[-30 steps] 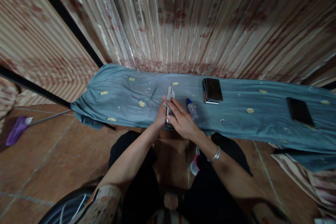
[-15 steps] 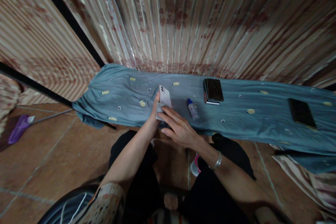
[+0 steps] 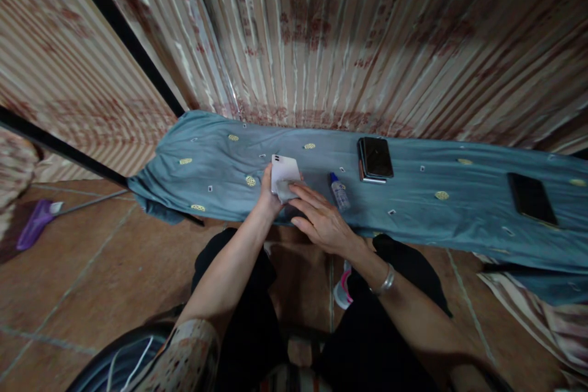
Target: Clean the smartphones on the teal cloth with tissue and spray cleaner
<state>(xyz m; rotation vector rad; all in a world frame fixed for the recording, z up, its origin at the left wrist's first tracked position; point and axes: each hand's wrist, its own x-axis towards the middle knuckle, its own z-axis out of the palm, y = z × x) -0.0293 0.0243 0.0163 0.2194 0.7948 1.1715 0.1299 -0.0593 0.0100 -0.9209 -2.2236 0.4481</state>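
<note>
Swung round since 1 second ago: white rectangular smartphone [image 3: 285, 169], edge-on then, back face up now, and shifted a touch leftward. Held just above the near edge of the teal patterned tablecloth [image 3: 220, 153], left of centre. Clasped from below by left hand [image 3: 267, 197], fingers curled around the lower left edge, a firm grasp on the phone. Held against the phone's lower half by right hand [image 3: 321, 220]: small pale grey wipe [image 3: 288, 190], gripped under the fingertips, fingers stretched forward over it. Silver bangle [image 3: 384, 282] on the right wrist. Just right of the hands, lying on the cloth: small clear plastic bottle with blue cap [image 3: 340, 191], apart from the fingers. Farther right, stack of 2 dark-screened phones [image 3: 375, 158], near the back edge. Well off to the right, 1 more black phone [image 3: 531, 198], flat and alone. Behind it all, striped beige-and-red curtain [image 3: 344, 30]. Down on the brown tiled floor [image 3: 92, 294] at far left, purple mop head [image 3: 32, 226].
</note>
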